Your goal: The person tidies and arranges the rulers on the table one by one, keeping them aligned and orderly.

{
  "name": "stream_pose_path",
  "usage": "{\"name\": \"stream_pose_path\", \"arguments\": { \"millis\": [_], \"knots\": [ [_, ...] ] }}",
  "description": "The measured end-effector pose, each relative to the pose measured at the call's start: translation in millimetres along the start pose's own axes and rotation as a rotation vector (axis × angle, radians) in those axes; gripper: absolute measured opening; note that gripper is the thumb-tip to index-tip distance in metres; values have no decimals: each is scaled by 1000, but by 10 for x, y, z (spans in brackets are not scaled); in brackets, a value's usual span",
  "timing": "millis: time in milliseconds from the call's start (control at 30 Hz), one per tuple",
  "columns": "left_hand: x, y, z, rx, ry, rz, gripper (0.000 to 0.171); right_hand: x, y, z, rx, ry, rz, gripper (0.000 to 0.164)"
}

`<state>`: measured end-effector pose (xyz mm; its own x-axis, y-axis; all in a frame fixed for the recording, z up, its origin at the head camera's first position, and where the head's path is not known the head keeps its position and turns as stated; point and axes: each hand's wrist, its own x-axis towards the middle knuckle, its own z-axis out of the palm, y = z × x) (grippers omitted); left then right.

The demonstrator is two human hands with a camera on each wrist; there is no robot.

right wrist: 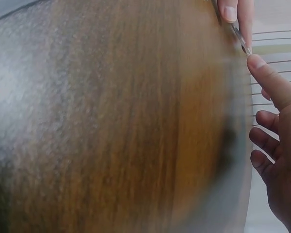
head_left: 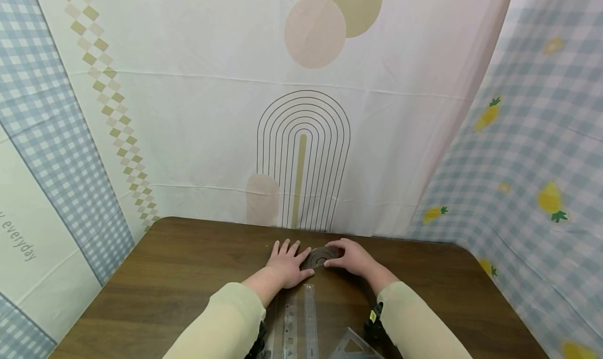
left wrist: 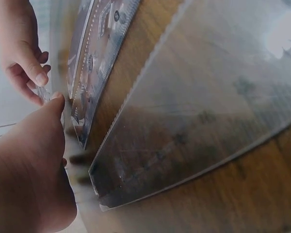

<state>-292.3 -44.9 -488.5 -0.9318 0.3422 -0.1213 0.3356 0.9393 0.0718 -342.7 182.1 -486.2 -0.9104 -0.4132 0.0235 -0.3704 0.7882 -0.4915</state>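
A small clear protractor (head_left: 322, 256) with concentric arcs lies on the wooden table between the two hands. My left hand (head_left: 287, 267) rests on the table with its fingers spread, its thumb and index finger at the protractor's left edge. On the other side, my right hand (head_left: 350, 257) holds the protractor's right edge between thumb and curled index finger. The right wrist view shows the protractor edge-on as a thin strip (right wrist: 240, 39), with the right thumb (right wrist: 262, 73) at its end. Clear rulers (head_left: 311, 322) lie below the left hand.
A clear set square (head_left: 355, 346) lies near the front edge beside the right forearm. In the left wrist view a wide clear ruler (left wrist: 184, 116) with a toothed edge looms close. A patterned white cloth (head_left: 202, 139) hangs behind the table (head_left: 212, 244).
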Motion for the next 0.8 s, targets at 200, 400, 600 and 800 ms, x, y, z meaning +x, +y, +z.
{"name": "stream_pose_path", "arguments": {
  "millis": [200,400,600,800],
  "knots": [
    [-3,11,-8,2,13,12,69,-6,25,-2,9,19,0,51],
    [-1,24,-21,-22,35,32,68,-48,66,12,35,49,-18,52],
    [73,10,56,-58,48,52,69,-126,90,19,59,84,-28,52],
    [111,15,138,-38,70,91,70,-229,123,16,55,109,-31,53]
  ]
}}
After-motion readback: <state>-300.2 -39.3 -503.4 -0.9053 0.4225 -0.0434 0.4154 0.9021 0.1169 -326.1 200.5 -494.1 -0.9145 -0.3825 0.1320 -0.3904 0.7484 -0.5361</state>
